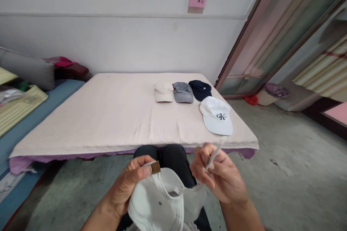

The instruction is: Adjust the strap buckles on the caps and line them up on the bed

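A whitish cap (146,202) lies over my lap with its back opening turned up towards me. My left hand (132,177) is closed on its edge, thumb and fingers pinching beside a brass-coloured buckle (155,167). My right hand (222,175) pinches a thin, pale strap (213,158) that sticks up between the fingers, apart from the buckle. Part of the cap's lower side is cut off by the frame's bottom edge.
On the pink-covered bed (108,115) rest a beige cap (163,92), a grey cap (183,92), a navy cap (200,90) and a white cap with black letters (215,115). A grey cushion (29,70) and bags stand left. Concrete floor (292,162) lies right.
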{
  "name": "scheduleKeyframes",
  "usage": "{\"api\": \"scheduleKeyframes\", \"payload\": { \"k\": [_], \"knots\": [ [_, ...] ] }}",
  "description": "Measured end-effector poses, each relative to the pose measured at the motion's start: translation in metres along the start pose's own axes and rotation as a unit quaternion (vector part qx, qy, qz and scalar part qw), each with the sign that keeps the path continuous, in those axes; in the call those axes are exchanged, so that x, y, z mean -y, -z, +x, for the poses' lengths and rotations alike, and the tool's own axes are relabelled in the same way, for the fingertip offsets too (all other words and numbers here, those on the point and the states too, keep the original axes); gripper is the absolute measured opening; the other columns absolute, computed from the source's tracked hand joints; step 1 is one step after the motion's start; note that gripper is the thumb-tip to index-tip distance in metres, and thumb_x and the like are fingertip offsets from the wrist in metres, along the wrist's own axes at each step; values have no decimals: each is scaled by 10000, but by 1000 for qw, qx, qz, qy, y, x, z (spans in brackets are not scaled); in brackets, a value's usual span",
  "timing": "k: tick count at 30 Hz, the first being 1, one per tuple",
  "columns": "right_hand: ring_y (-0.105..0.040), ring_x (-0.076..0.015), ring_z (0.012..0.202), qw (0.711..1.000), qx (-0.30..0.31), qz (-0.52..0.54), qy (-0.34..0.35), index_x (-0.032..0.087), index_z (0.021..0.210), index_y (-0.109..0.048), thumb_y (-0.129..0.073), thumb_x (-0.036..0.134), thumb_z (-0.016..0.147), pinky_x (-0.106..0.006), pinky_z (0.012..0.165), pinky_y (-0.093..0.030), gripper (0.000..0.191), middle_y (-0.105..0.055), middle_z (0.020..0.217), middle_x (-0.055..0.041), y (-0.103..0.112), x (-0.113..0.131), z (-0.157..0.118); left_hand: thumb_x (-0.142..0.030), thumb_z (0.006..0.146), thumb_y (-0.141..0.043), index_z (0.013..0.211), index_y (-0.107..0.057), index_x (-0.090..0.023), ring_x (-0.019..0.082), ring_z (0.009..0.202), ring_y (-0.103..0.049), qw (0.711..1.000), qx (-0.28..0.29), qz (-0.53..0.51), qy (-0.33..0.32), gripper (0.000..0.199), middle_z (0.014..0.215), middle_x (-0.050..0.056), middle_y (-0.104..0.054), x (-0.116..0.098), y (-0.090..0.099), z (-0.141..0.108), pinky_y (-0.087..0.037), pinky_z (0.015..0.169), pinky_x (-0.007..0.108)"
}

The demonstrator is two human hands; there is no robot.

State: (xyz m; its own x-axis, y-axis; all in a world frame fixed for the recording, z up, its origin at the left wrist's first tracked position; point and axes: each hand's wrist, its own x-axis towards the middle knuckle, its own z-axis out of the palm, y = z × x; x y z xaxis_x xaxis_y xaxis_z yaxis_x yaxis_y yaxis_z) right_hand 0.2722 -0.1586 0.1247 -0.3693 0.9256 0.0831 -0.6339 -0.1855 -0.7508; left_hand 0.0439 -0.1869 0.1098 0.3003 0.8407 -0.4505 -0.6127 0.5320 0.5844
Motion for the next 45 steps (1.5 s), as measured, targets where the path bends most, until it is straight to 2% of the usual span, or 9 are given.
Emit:
{"api": "scheduleKeyframes", "payload": {
  "k": [6, 11, 16, 22, 26, 33, 37, 45],
  "knots": [
    [-289, -52, 435, 998, -12, -46, -46, 165, 777, -588, -662, 311, 809, -208, 441, -223, 167, -398, 531, 62, 4, -8, 2, -219, 664, -788, 751, -680, -168, 124, 503, -615, 1000, 5, -6, 3, 148, 626, 19, -696, 3, 1, 2, -478, 511, 219],
    [-276, -37, 441, 990, 10, -99, -105, 147, 775, -593, -694, 289, 808, -189, 424, -198, 177, -389, 535, 70, 4, -20, 4, -182, 747, -711, 752, -670, -153, 128, 532, -605, 999, 20, -27, -2, 50, 653, 27, -680, 9, 4, 4, -462, 531, 236],
    [-256, -33, 431, 990, 10, -92, -105, 157, 770, -573, -672, 292, 835, -179, 415, -179, 180, -355, 507, 86, 3, -25, 8, -168, 789, -662, 729, -665, -147, 129, 532, -598, 999, 33, -28, -5, 64, 651, 39, -672, 9, 4, 4, -450, 532, 240],
    [-283, -33, 433, 988, 19, -101, -113, 156, 760, -563, -678, 303, 829, -169, 413, -219, 199, -370, 517, 82, 1, -28, 10, -165, 803, -645, 762, -680, -155, 117, 535, -600, 999, 42, -33, -10, 55, 647, 32, -679, 9, 3, 4, -453, 540, 219],
    [-285, -34, 442, 985, 22, -123, -123, 152, 761, -567, -690, 313, 815, -168, 413, -217, 209, -373, 530, 79, 0, -27, 11, -211, 787, -662, 742, -672, -140, 111, 523, -574, 999, 53, -11, -10, 84, 632, 31, -655, 9, 3, 2, -439, 525, 216],
    [-261, -36, 456, 973, 64, -177, -134, 133, 733, -590, -697, 331, 799, -173, 421, -216, 235, -362, 523, 78, -2, -21, 10, -258, 751, -707, 750, -679, -136, 106, 522, -572, 999, 50, 6, -13, 125, 637, 31, -663, 6, 1, 1, -444, 521, 211],
    [-274, -44, 449, 964, 55, -222, -135, 142, 676, -560, -681, 365, 805, -178, 415, -224, 285, -361, 500, 75, -2, -22, 13, -268, 746, -724, 735, -674, -131, 109, 519, -584, 998, 54, 16, -10, 147, 641, 38, -676, 6, 0, 1, -444, 505, 203],
    [-272, -48, 461, 968, 72, -210, -118, 138, 683, -573, -691, 394, 789, -186, 424, -211, 301, -355, 507, 75, -8, -23, 20, -295, 747, -729, 742, -684, -139, 104, 508, -581, 998, 53, 31, -12, 162, 639, 38, -680, 4, -2, 0, -446, 496, 200]
  ]
}}
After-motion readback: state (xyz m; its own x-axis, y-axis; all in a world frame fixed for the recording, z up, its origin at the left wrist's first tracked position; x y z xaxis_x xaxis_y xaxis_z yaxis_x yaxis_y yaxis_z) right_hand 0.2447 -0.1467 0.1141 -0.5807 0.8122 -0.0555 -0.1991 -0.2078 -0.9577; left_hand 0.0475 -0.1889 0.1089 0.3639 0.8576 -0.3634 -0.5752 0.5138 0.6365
